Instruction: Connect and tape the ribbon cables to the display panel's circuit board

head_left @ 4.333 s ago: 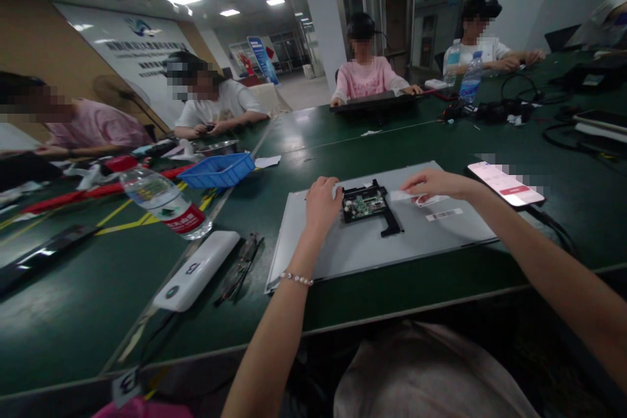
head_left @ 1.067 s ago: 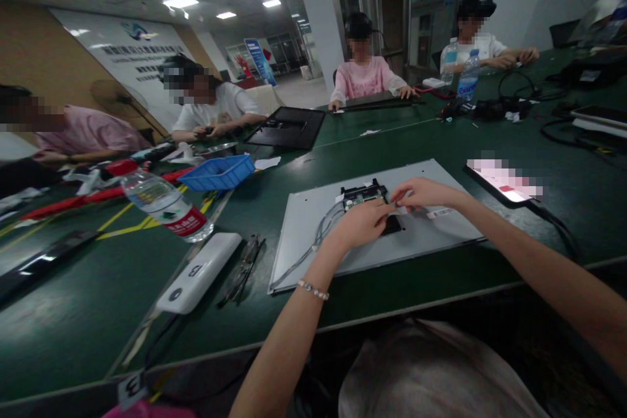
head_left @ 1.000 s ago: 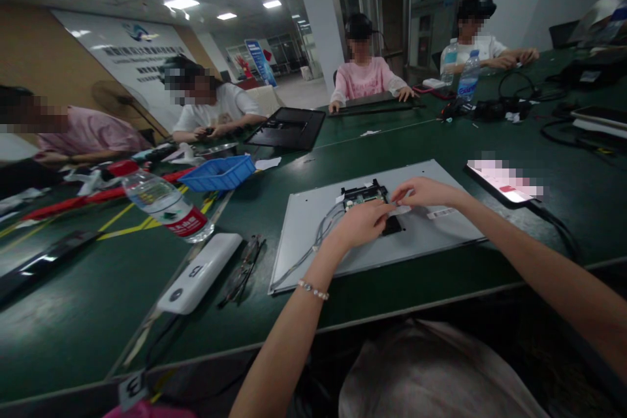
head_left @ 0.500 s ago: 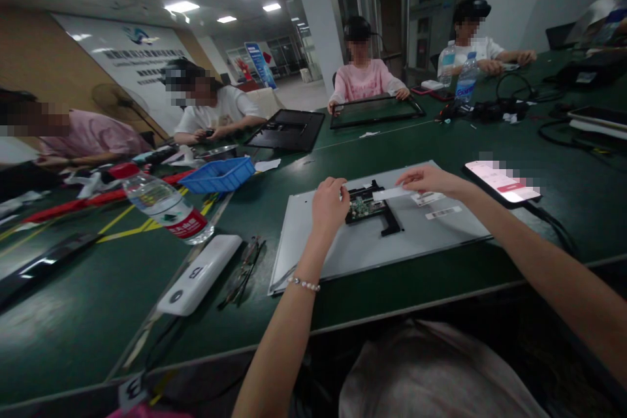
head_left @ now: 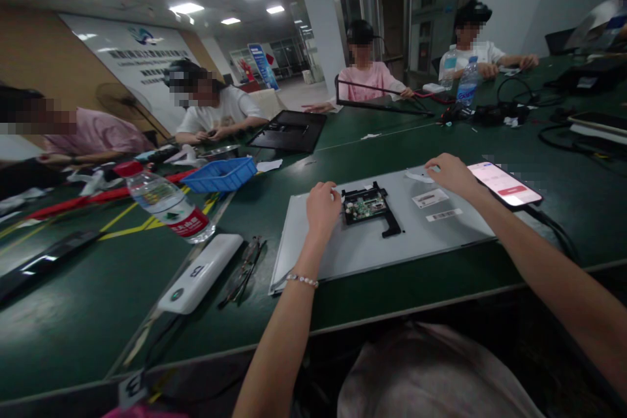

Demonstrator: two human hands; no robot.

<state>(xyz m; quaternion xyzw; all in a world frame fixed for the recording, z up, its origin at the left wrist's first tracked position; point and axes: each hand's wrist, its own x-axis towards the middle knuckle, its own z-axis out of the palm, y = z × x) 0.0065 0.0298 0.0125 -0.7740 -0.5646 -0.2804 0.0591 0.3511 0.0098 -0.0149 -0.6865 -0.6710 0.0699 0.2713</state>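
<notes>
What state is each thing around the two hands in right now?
Left hand: fingers curled beside circuit board, grip unclear
Right hand: fingertips at white strip, grip unclear
Circuit board: uncovered
Grey panel: lying flat
Phone: screen lit
Red-capped bottle: closed
Glasses: set down, unworn
White power bank: lying flat
Blue bin: open-topped

On the dark green table (head_left: 416,144) we see a pale grey panel (head_left: 362,251) bearing a black bracket (head_left: 392,227), a green circuit board (head_left: 363,208), a white strip (head_left: 417,177) and a white barcode label (head_left: 443,215) striped in black. At right, a phone (head_left: 504,184) shows pinkish white with a red bar. At left we find yellow stripes (head_left: 122,219), a red-capped clear bottle (head_left: 159,202), a blue tray (head_left: 223,181) and, nearer, a white device (head_left: 208,268).
</notes>
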